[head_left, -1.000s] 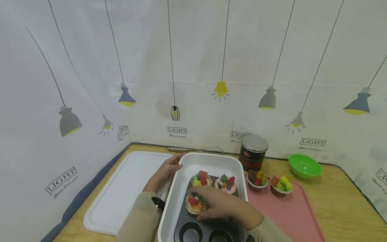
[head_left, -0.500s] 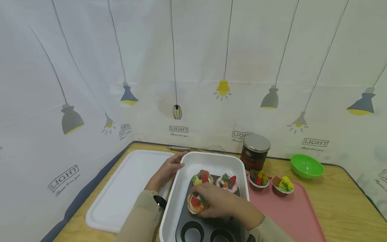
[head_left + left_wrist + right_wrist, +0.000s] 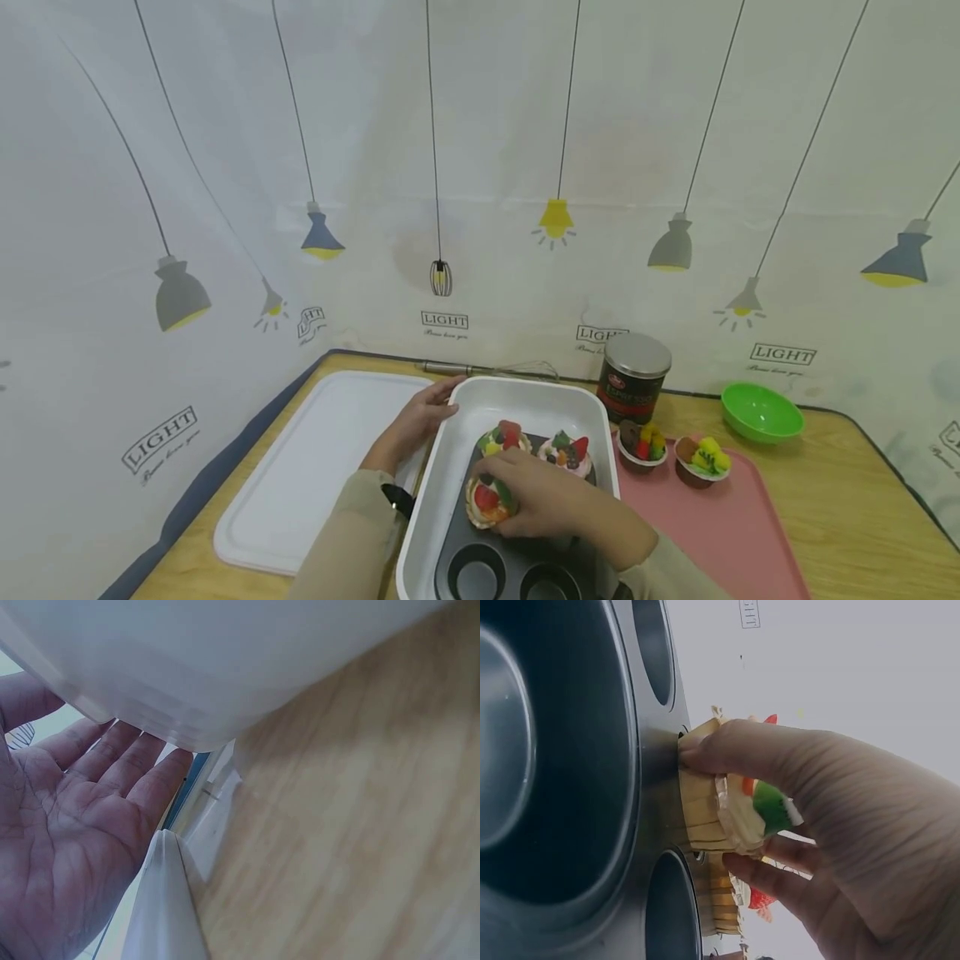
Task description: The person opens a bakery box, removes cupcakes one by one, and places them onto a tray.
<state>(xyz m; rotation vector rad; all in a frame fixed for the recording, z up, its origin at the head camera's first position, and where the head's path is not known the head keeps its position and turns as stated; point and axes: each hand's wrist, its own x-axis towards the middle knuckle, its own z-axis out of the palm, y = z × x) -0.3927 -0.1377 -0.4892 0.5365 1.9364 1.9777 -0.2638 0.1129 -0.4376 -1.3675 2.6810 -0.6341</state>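
Observation:
My right hand (image 3: 551, 496) pinches a fruit tart (image 3: 486, 503) between thumb and fingers; the right wrist view shows its ridged pastry side (image 3: 699, 814) against the face of a dark muffin tin (image 3: 654, 761). How deep it sits in its cup cannot be told. The tin lies inside a white deep pan (image 3: 414, 533). Behind the held tart, a second fruit tart (image 3: 504, 437) and a pink-creamed tart (image 3: 564, 454) sit in the tin. At the pan's far left corner my left hand (image 3: 412, 427) holds the rim, its thumb and fingers on either side.
A white tray (image 3: 300, 475) lies left of the pan. To the right, a pink tray (image 3: 720, 533) bears two chocolate fruit cups (image 3: 702, 461). An espresso tin (image 3: 634, 379), a green bowl (image 3: 762, 412) and a whisk (image 3: 487, 368) stand or lie along the back.
The head view has shifted slightly. My right thumb has drawn in a little closer against the tart; the left hand keeps its place at the pan's corner.

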